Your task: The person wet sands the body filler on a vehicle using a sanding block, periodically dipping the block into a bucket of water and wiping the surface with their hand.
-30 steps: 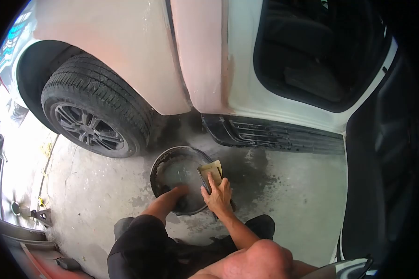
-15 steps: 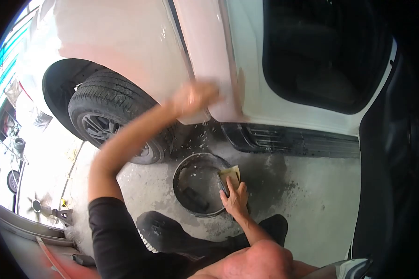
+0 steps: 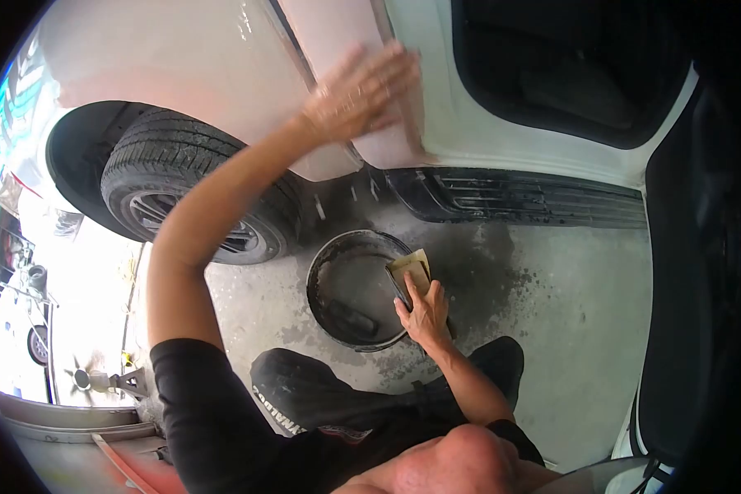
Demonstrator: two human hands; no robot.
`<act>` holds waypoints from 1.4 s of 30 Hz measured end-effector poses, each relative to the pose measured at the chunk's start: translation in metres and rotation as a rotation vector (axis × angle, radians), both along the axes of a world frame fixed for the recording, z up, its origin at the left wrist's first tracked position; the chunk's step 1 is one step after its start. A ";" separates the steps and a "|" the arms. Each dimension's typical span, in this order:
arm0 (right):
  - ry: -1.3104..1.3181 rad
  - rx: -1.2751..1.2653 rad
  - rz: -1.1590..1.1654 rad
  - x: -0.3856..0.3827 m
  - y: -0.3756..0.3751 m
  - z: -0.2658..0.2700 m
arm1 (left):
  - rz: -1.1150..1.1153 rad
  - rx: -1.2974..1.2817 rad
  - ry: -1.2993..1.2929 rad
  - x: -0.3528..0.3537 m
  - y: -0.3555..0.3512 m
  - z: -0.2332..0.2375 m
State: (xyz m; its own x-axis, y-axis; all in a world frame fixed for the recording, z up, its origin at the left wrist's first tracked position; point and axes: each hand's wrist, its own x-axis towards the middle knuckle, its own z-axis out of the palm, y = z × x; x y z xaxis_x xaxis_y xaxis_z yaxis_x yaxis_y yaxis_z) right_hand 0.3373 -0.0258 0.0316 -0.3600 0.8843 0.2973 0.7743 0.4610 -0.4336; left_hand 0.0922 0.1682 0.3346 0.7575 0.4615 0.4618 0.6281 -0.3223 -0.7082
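Observation:
My left hand (image 3: 362, 97) is open with fingers spread, wet and slightly blurred, against the pinkish-white sill area (image 3: 403, 136) of a white car beside the open doorway. It holds nothing. My right hand (image 3: 426, 315) grips a sanding block (image 3: 409, 272) wrapped in tan sandpaper, its index finger laid along the top. The block is over the right rim of a round black tub (image 3: 311, 288). Water stands in the tub, and a dark oblong object (image 3: 352, 319) lies in it.
The rear wheel (image 3: 193, 185) stands left of the tub. A black running board (image 3: 527, 196) juts out under the doorway. An open door (image 3: 692, 288) borders the right side. My knees flank the tub on the wet concrete floor (image 3: 568, 329). A jack stand (image 3: 128, 381) is at left.
My left hand has gone from a blurred, closed shape to spread fingers, higher on the panel. Water drops fall below it. The view has tilted; my right hand still holds the block at the tub.

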 end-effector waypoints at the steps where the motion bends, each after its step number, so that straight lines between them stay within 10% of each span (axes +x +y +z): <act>1: -0.007 -0.001 0.000 0.000 0.000 0.001 | 0.008 -0.033 0.049 0.001 0.002 -0.024; 10: -0.020 0.014 -0.003 -0.001 0.000 0.000 | 0.130 -0.073 0.354 -0.006 0.008 -0.202; 14: -0.029 0.011 -0.028 -0.002 0.000 -0.003 | 0.197 -0.348 0.173 -0.001 -0.013 -0.201; 32: 0.104 -0.096 -0.006 0.004 -0.004 -0.001 | -0.085 0.481 -0.528 0.011 0.009 0.223; 35: 0.094 -0.075 0.003 0.008 -0.003 0.003 | 0.170 0.472 -0.710 0.017 0.021 0.297; 42: 0.127 -0.056 0.027 0.011 0.001 -0.002 | 0.199 0.520 -0.647 0.035 0.019 0.286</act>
State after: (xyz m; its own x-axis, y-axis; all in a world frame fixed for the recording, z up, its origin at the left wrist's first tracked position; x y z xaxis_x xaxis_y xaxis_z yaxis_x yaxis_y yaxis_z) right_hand 0.3481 -0.0249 0.0295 -0.3464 0.8913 0.2924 0.6992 0.4531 -0.5530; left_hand 0.1269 0.1867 0.6201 0.1992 0.1670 0.9656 0.9704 0.1039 -0.2181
